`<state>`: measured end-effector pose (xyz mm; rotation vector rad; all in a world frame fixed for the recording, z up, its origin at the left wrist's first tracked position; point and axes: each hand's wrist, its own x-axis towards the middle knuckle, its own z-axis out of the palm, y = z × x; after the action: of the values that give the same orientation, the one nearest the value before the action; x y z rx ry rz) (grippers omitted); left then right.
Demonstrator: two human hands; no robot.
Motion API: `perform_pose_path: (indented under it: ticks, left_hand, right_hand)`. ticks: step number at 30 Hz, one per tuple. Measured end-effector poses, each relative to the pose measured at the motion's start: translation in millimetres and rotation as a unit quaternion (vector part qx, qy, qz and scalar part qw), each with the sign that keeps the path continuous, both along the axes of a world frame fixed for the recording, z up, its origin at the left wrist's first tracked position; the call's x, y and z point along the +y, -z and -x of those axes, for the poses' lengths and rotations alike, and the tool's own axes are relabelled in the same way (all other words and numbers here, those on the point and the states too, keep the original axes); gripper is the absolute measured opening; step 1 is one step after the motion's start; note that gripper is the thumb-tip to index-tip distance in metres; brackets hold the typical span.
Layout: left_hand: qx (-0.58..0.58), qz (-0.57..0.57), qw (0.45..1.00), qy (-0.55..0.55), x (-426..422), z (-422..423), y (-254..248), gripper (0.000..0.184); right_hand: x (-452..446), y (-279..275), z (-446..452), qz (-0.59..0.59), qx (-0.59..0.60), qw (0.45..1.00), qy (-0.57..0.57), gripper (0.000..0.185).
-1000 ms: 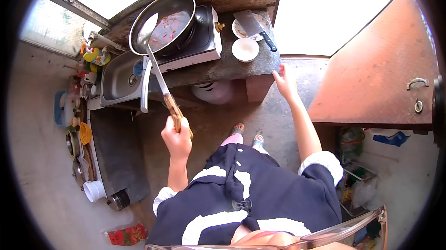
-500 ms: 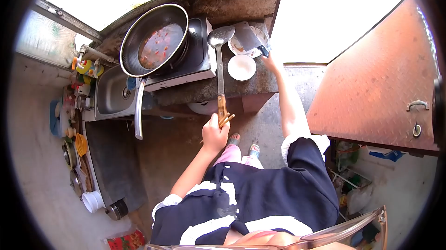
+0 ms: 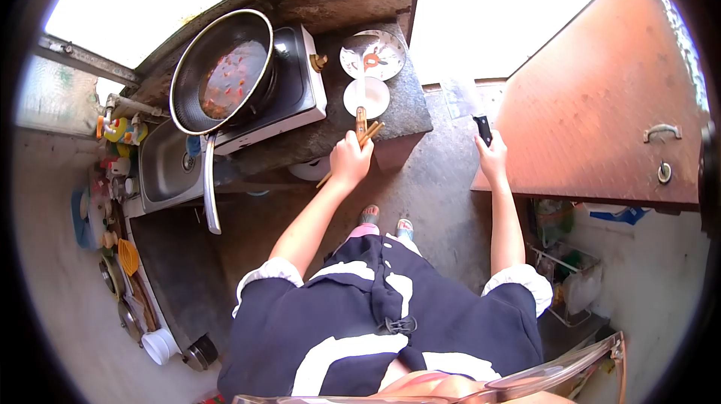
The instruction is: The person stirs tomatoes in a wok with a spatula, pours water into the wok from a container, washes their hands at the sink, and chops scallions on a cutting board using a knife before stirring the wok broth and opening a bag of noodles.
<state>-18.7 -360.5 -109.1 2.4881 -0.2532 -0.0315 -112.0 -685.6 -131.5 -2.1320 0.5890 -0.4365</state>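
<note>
In my left hand (image 3: 350, 158) are the wooden grip of a long metal ladle (image 3: 361, 116) and a pair of chopsticks (image 3: 370, 134). The ladle stretches over a small white bowl (image 3: 379, 97) and a patterned plate (image 3: 392, 55) on the counter; glare blurs its head. My right hand (image 3: 492, 156), off to the right, is closed on the black handle of a cleaver (image 3: 483, 129). Its broad pale blade points away from me over the floor, beside the counter. A deep frying pan (image 3: 186, 104) holding liquid with red bits sits on the stove (image 3: 306, 104).
A metal sink (image 3: 159, 171) lies left of the stove, and the pan's long handle (image 3: 212, 194) sticks out toward me. The brown metal door (image 3: 586, 126) stands at the right. Pots and a white container (image 3: 159, 345) line the left wall.
My right hand has lifted the cleaver off the plate and carried it right, away from the counter. My left hand still grips the ladle and chopsticks. The view has shifted right.
</note>
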Motion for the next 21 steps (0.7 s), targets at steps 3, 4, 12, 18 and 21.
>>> perform_pose_path:
  ticks: [3,4,12,18,21]
  left_hand:
    - [0.001,-0.033,0.999,-0.001,-7.9,-13.5,7.4,0.035]
    - [-0.004,-0.039,0.999,-0.002,-9.6,-16.5,9.8,0.036]
    - [0.005,-0.038,0.999,-0.012,-15.5,-29.0,16.0,0.038]
    - [0.042,-0.011,0.999,-0.002,-13.1,-35.9,20.4,0.038]
    - [0.060,0.022,0.998,0.003,-9.7,-39.7,28.5,0.037]
  right_hand:
    - [-2.7,-12.2,36.3,-0.050,0.012,0.998,0.026,0.022]
    - [1.6,-19.4,48.0,-0.055,0.002,0.998,0.033,0.019]
    - [46.3,-40.0,127.9,-0.127,-0.013,0.987,0.099,0.017]
    - [84.6,-42.9,185.0,-0.153,0.006,0.979,0.138,0.017]
    - [107.9,-33.1,211.2,-0.197,0.008,0.966,0.166,0.018]
